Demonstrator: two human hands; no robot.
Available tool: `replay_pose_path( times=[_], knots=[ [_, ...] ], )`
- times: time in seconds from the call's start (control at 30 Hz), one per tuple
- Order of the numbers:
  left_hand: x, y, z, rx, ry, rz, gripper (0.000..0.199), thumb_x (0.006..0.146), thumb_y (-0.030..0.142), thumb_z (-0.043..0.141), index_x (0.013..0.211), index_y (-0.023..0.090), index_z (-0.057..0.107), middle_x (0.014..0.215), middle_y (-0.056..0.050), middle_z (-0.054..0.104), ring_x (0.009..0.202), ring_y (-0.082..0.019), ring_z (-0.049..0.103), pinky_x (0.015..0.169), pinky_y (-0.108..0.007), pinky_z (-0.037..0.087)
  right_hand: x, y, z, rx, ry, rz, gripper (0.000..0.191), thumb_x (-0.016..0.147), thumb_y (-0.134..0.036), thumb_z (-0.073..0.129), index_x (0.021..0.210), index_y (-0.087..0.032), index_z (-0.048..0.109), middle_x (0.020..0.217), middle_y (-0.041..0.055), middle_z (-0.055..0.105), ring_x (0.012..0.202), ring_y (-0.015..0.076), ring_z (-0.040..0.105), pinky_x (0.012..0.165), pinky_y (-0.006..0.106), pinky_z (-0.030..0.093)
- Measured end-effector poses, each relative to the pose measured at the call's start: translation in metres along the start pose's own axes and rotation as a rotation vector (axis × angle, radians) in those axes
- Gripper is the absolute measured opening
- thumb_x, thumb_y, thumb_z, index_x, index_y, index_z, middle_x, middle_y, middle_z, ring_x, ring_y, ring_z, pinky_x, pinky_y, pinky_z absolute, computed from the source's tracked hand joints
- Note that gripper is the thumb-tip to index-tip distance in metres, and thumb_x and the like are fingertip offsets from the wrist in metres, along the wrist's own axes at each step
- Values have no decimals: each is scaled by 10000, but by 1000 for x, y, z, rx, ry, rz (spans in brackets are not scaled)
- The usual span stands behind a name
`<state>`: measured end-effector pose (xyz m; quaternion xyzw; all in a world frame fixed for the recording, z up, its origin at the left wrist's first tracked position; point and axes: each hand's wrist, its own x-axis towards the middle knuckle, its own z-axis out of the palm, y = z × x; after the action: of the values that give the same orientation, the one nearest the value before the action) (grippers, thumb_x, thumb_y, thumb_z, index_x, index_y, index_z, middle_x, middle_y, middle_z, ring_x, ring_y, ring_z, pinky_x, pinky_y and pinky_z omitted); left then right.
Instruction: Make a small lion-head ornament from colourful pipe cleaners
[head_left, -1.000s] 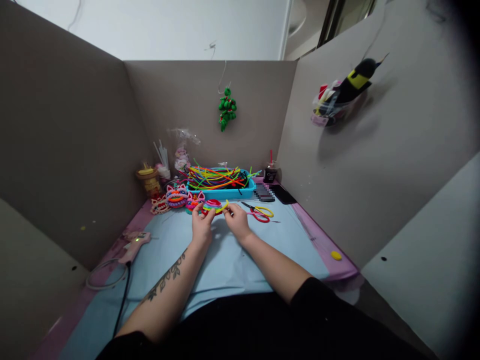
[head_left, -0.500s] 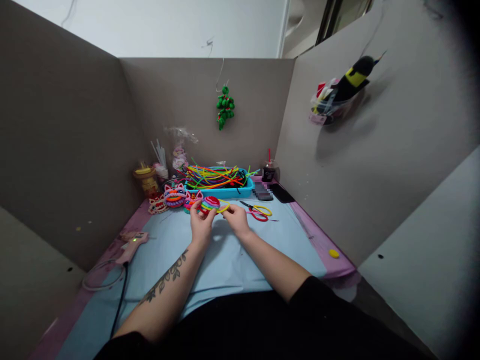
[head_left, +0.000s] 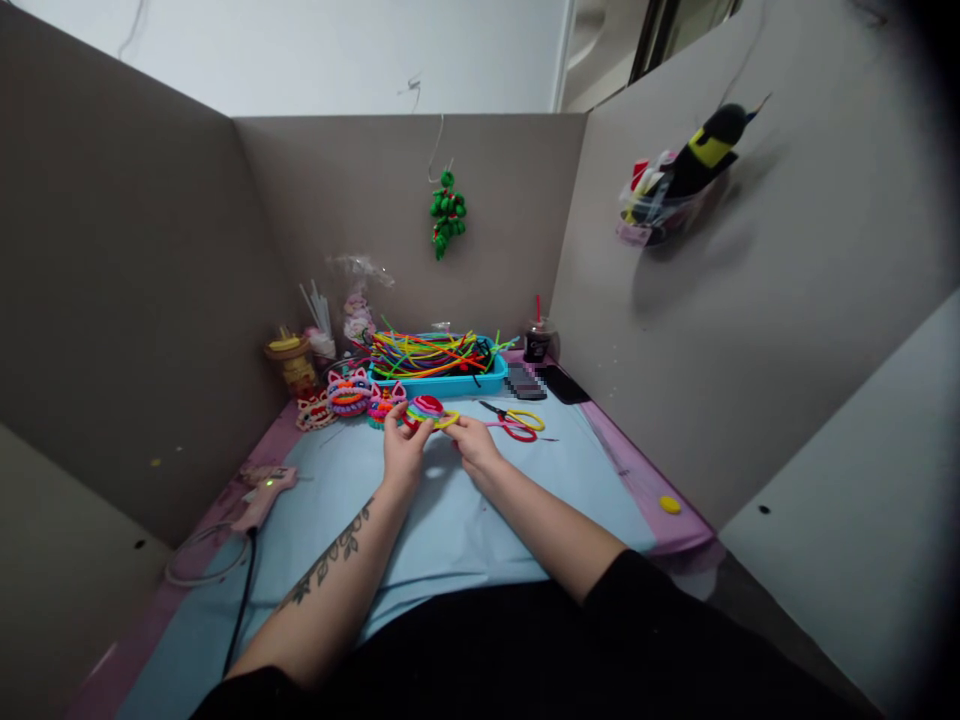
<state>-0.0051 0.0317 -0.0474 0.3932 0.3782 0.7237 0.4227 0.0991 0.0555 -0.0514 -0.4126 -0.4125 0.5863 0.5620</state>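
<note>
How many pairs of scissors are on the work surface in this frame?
1. The scissors, with one yellow and one red handle loop, lie on the blue mat just right of the right hand. Others could be hidden in the blue tray under the pipe cleaners.

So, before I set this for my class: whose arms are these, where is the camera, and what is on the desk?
The camera sits on a person's head, looking down at their own bare arms. The left hand and the right hand together hold a coiled multicoloured craft piece with a yellow pipe cleaner looping off it. On the light blue mat lie scissors. Behind them stands a blue tray of pipe cleaners, with finished animal faces to its left. A glue gun lies at the left edge.
</note>
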Motion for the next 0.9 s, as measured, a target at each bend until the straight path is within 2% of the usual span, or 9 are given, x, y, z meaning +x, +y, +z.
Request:
replay_pose_path(
  times=[0.2,0.43,0.57,0.67,0.8,0.9],
  knots=[
    [2,-3,-4,-14,3,-69,685,596,296,787,1168,177,430,825,-46,678,758,-167,658,808,-321,468,-3,-3,1,44,-4,110,270,484,-321,716,700,-166,670,715,5,675,642,125,509,570,232,287],
    [2,-6,-2,-35,-11,-98,694,591,295,789,1174,168,433,822,-41,684,733,-152,649,780,-298,463,3,0,-1,186,-12,183,232,426,-216,746,600,-188,596,638,-34,632,702,147,513,620,263,282],
    [1,-3,-1,-71,-29,-155,711,589,299,793,1198,181,444,819,-29,673,715,-126,633,715,-244,449,8,2,-4,267,-67,204,245,425,-165,734,644,-193,628,679,-21,655,736,164,529,624,266,297],
    [2,0,-3,-115,-40,-252,638,640,383,750,1191,214,477,860,-29,660,694,-114,622,641,-223,436,10,3,-6,275,-90,212,264,437,-163,731,687,-192,651,729,-9,672,746,164,536,628,266,310],
    [6,3,-8,-168,34,-309,669,575,356,791,1164,222,504,765,6,634,609,-89,590,600,-212,425,10,3,-8,195,-71,222,254,459,-171,711,705,-193,654,713,-22,659,720,146,521,637,262,314],
    [9,2,-11,-169,120,-282,708,538,338,808,1167,211,506,696,26,617,585,-79,581,593,-199,414,9,1,-10,124,-84,142,226,480,-195,699,702,-183,661,641,-29,626,637,122,482,606,251,295]
  ],
)
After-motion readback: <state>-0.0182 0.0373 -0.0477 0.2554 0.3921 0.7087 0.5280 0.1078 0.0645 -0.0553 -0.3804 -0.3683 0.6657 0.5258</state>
